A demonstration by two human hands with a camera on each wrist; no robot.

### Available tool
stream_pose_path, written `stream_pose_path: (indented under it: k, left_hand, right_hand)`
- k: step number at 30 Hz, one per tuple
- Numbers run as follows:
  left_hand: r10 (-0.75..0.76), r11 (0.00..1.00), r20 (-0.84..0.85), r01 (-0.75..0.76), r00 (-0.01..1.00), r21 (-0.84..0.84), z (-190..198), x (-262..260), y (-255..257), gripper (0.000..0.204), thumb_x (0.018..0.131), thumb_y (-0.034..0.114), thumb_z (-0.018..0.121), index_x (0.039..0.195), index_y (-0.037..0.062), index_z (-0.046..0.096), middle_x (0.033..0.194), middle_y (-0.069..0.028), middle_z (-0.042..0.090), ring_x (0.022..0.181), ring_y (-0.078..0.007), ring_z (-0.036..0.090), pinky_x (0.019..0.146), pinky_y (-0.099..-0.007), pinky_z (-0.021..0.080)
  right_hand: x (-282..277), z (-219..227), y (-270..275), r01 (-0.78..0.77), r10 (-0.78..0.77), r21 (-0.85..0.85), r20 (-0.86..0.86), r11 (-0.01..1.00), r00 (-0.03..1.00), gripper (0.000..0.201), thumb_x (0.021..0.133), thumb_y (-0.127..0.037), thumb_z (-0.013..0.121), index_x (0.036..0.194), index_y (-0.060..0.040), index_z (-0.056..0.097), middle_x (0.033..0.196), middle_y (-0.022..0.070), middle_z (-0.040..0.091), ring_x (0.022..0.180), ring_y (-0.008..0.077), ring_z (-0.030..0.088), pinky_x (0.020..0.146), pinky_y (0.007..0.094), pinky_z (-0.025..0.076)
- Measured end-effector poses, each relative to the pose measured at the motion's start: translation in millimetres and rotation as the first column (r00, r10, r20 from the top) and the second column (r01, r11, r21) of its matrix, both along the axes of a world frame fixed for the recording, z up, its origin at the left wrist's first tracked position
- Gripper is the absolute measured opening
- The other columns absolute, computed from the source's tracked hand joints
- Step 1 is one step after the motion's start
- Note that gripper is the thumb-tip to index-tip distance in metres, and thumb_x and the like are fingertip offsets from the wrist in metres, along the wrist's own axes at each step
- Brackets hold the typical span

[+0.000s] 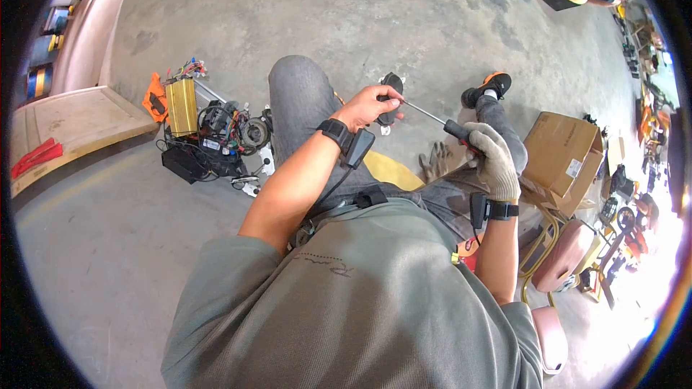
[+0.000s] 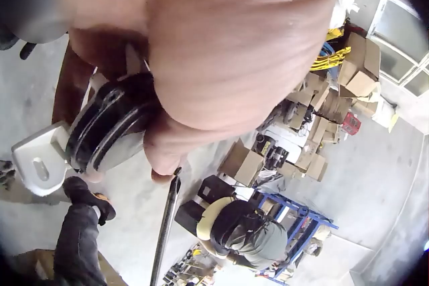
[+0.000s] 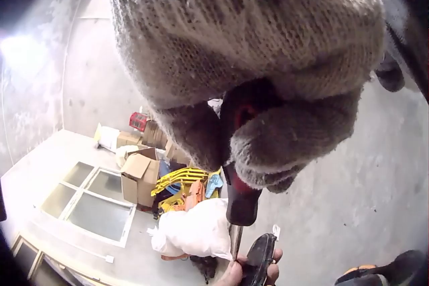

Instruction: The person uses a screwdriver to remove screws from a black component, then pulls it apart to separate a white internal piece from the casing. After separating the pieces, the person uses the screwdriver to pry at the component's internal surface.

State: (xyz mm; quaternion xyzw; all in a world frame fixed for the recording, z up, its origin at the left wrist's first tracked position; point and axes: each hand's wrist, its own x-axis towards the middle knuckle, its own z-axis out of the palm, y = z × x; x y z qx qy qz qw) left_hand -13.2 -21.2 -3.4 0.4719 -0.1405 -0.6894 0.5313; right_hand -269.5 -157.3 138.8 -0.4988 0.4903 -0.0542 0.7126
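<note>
My bare left hand (image 1: 371,106) grips a black rounded part (image 1: 391,85), which has a white bracket (image 2: 41,160) on one side in the left wrist view. The gloved right hand (image 1: 491,155) is curled round the black and red handle of a screwdriver (image 3: 242,199). The metal shaft (image 2: 165,232) reaches across to the left hand, its tip beside a left fingertip. Whether the tip touches the finger or the part, I cannot tell. The left palm hides much of the black part in the left wrist view.
Wires and machine parts (image 1: 220,130) lie on the floor at the left, near a wooden board (image 1: 86,119) with a red cloth. A grey glove (image 1: 435,161) lies between the legs. At the right stand a cardboard box (image 1: 559,151) and chair frames. Another person sits at the top right.
</note>
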Motion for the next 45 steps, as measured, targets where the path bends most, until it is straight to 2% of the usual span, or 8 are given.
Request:
stream_pose_path:
  k: [8, 15, 17, 26, 30, 32, 37, 45]
  left_hand:
    - [-0.057, 0.997, 0.143, 0.063, 0.988, -0.037, -5.4, -1.2, -0.5, 0.014, 0.096, 0.009, 0.061, 0.108, 0.0023, 0.063, 0.1, -0.0073, 0.065, 0.094, -0.0212, 0.071, 0.067, -0.0316, 0.058]
    - [-0.096, 0.993, 0.231, 0.108, 0.968, -0.04, -1.8, -1.3, 0.2, 0.013, 0.096, 0.007, 0.061, 0.107, 0.0011, 0.064, 0.1, -0.0065, 0.064, 0.094, -0.0191, 0.07, 0.077, -0.0303, 0.054]
    - [-0.098, 0.993, 0.242, 0.112, 0.965, -0.043, -1.5, -1.6, 0.3, 0.013, 0.096, 0.007, 0.06, 0.107, 0.0007, 0.064, 0.1, -0.0066, 0.064, 0.094, -0.0191, 0.07, 0.079, -0.0304, 0.054]
    - [-0.168, 0.982, 0.339, 0.186, 0.926, -0.018, 0.8, -4.8, 2.0, 0.014, 0.095, 0.006, 0.061, 0.107, 0.0003, 0.066, 0.096, -0.0057, 0.067, 0.089, -0.0158, 0.068, 0.078, -0.0299, 0.053]
    - [-0.221, 0.972, 0.394, 0.234, 0.892, 0.016, 3.2, -5.7, 2.7, 0.013, 0.095, 0.008, 0.061, 0.105, 0.0014, 0.067, 0.092, -0.0044, 0.068, 0.085, -0.0135, 0.066, 0.076, -0.0297, 0.051]
    - [-0.235, 0.969, 0.406, 0.247, 0.883, 0.023, 3.4, -6.4, 2.4, 0.013, 0.095, 0.008, 0.061, 0.104, 0.0017, 0.068, 0.092, -0.0045, 0.069, 0.084, -0.013, 0.065, 0.076, -0.0296, 0.05]
    - [-0.296, 0.949, 0.477, 0.313, 0.828, 0.045, 5.1, -6.4, 2.2, 0.012, 0.095, 0.007, 0.06, 0.102, 0.0016, 0.068, 0.09, -0.0046, 0.069, 0.084, -0.0127, 0.065, 0.076, -0.0294, 0.05]
    - [-0.273, 0.953, 0.506, 0.303, 0.818, 0.023, 9.0, -7.2, 2.8, 0.012, 0.095, 0.008, 0.06, 0.101, 0.0014, 0.068, 0.088, -0.0051, 0.068, 0.082, -0.0131, 0.064, 0.075, -0.0306, 0.049]
  right_hand:
    - [0.3, 5.0, -1.0, -0.045, 0.041, -0.066, -0.062, 0.997, 0.997, 0.029, 0.086, -0.017, 0.059, 0.108, 0.0011, 0.066, 0.092, 0.0021, 0.064, 0.085, 0.0113, 0.055, 0.079, 0.0242, 0.044]
    - [-0.1, 9.7, -2.7, -0.06, 0.053, -0.063, -0.118, 0.996, 0.992, 0.031, 0.085, -0.017, 0.062, 0.11, 0.0012, 0.066, 0.095, 0.0022, 0.064, 0.086, 0.0116, 0.056, 0.08, 0.0248, 0.045]
    - [1.3, 13.5, -2.2, -0.125, 0.101, -0.144, -0.16, 0.982, 0.982, 0.033, 0.085, -0.017, 0.063, 0.111, 0.0011, 0.066, 0.094, 0.0021, 0.064, 0.086, 0.0114, 0.057, 0.081, 0.0251, 0.045]
    - [6.4, 29.8, -2.8, -0.276, 0.211, -0.261, -0.25, 0.925, 0.945, 0.032, 0.082, -0.012, 0.065, 0.112, 0.0005, 0.066, 0.097, 0.0024, 0.064, 0.089, 0.0112, 0.057, 0.084, 0.0255, 0.045]
    - [9.4, 36.6, -1.3, -0.303, 0.244, -0.297, -0.221, 0.905, 0.944, 0.032, 0.082, -0.011, 0.066, 0.112, -0.0005, 0.066, 0.096, 0.0022, 0.064, 0.09, 0.0111, 0.058, 0.085, 0.0265, 0.046]
    - [9.2, 37.4, -1.8, -0.393, 0.3, -0.38, -0.281, 0.838, 0.912, 0.033, 0.082, -0.01, 0.068, 0.113, -0.0014, 0.066, 0.095, 0.0023, 0.064, 0.09, 0.0108, 0.058, 0.086, 0.0272, 0.046]
    - [10.5, 41.6, -1.0, -0.411, 0.312, -0.378, -0.297, 0.83, 0.902, 0.032, 0.083, -0.009, 0.068, 0.114, -0.0023, 0.066, 0.095, 0.0024, 0.064, 0.089, 0.0107, 0.058, 0.084, 0.0267, 0.047]
    - [13.7, 44.4, 2.6, -0.401, 0.293, -0.4, -0.305, 0.824, 0.906, 0.033, 0.08, -0.008, 0.065, 0.113, -0.0007, 0.066, 0.095, 0.0008, 0.062, 0.086, 0.0088, 0.056, 0.082, 0.0246, 0.047]
